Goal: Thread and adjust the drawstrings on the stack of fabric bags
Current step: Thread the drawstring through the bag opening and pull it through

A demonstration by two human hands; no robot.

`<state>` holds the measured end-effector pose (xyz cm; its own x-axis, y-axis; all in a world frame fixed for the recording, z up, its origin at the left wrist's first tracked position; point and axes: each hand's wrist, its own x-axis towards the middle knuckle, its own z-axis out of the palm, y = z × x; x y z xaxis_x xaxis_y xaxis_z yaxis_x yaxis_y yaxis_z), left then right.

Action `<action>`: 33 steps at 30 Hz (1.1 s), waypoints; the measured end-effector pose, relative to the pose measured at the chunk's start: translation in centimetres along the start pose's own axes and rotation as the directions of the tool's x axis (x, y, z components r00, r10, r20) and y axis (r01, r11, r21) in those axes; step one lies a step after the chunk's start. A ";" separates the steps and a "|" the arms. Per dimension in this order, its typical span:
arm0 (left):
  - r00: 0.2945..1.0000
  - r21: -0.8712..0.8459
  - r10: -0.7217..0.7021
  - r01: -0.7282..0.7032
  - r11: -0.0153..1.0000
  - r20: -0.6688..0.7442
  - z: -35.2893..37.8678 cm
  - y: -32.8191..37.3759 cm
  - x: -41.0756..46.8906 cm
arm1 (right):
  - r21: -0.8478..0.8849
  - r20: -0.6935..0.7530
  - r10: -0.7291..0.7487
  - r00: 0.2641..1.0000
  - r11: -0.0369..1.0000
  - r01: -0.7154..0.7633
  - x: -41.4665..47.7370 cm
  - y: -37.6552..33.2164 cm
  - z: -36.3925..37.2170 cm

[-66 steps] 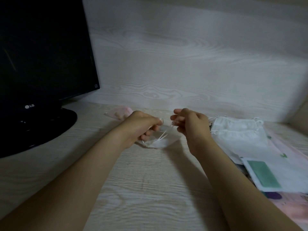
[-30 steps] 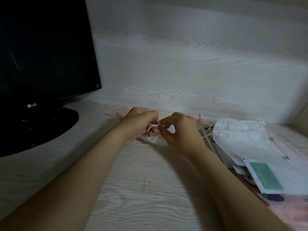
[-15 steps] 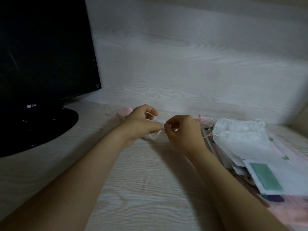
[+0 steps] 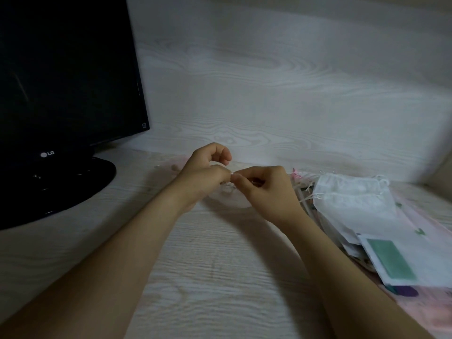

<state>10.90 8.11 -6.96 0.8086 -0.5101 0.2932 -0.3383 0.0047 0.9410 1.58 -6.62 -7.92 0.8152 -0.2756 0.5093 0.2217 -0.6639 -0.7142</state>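
Note:
A small white sheer fabric bag (image 4: 231, 199) lies on the pale wood desk (image 4: 208, 270), mostly hidden under my hands. My left hand (image 4: 203, 174) and my right hand (image 4: 264, 189) meet fingertip to fingertip above it, each pinching the thin white drawstring (image 4: 231, 172). My left index finger is raised and curled. A stack of white drawstring bags (image 4: 352, 199) sits just right of my right hand, cords trailing toward it.
A black LG monitor (image 4: 63, 77) on a round stand (image 4: 68, 187) fills the left side. Flat packets, one with a green panel (image 4: 391, 259), lie on pink fabric (image 4: 430, 311) at the right. A pinkish bag (image 4: 171, 165) lies behind my left hand. A wood-grain wall rises behind.
My hands have come together from a short gap, the loose loop of string has been drawn in, and my left index finger has lifted. The bag stays under them.

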 end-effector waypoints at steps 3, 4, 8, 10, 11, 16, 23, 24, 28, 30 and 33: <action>0.999 0.044 0.036 -0.035 0.998 -0.017 0.0 0.1 -0.1 | -0.059 0.014 -0.030 0.999 0.998 0.030 -0.1 0.1 0.0; 0.999 0.061 0.049 -0.048 0.997 -0.017 0.0 0.1 -0.1 | -0.094 0.013 -0.048 0.999 0.994 0.049 -0.1 0.2 0.0; 0.994 0.093 0.092 -0.097 0.991 0.051 0.0 0.1 -0.5 | -0.283 0.019 -0.111 0.994 0.953 0.112 0.0 0.6 0.3; 0.993 0.156 0.102 -0.110 0.982 0.057 0.0 0.0 -0.6 | -0.283 0.009 -0.054 0.999 0.958 0.054 0.2 0.9 0.4; 0.994 0.203 0.104 -0.109 0.973 0.036 0.0 -0.2 -0.5 | -0.257 0.005 -0.006 1.000 0.966 0.007 0.4 1.1 0.4; 0.972 0.392 0.209 -0.154 0.907 -0.103 -0.1 -1.1 0.2 | -0.025 0.015 0.195 0.981 0.981 -0.195 0.5 0.9 -0.1; 0.974 0.407 0.227 -0.201 0.891 -0.016 0.5 -1.4 0.0 | 0.273 0.040 0.332 0.943 0.904 -0.330 0.4 0.5 -0.2; 0.978 0.397 0.210 -0.201 0.896 0.021 0.6 -1.4 0.0 | 0.294 0.042 0.339 0.940 0.895 -0.336 0.4 0.4 -0.3; 0.981 0.396 0.187 -0.194 0.897 0.057 0.8 -1.4 0.0 | 0.368 0.046 0.354 0.934 0.863 -0.345 0.2 -0.1 -0.6; 0.985 0.377 0.170 -0.167 0.911 0.026 0.8 -1.0 -0.1 | 0.396 0.026 0.363 0.931 0.851 -0.343 0.2 0.1 -0.6; 0.998 0.238 0.029 -0.014 0.971 -0.061 0.6 -0.1 0.1 | 0.377 -0.022 0.387 0.922 0.857 -0.351 0.3 0.4 -0.5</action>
<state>10.73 7.59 -7.11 0.8259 -0.4568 0.3304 -0.4547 -0.1934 0.8694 1.62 -7.34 -7.81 0.8256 -0.5262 0.2038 0.1059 -0.2103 -0.9719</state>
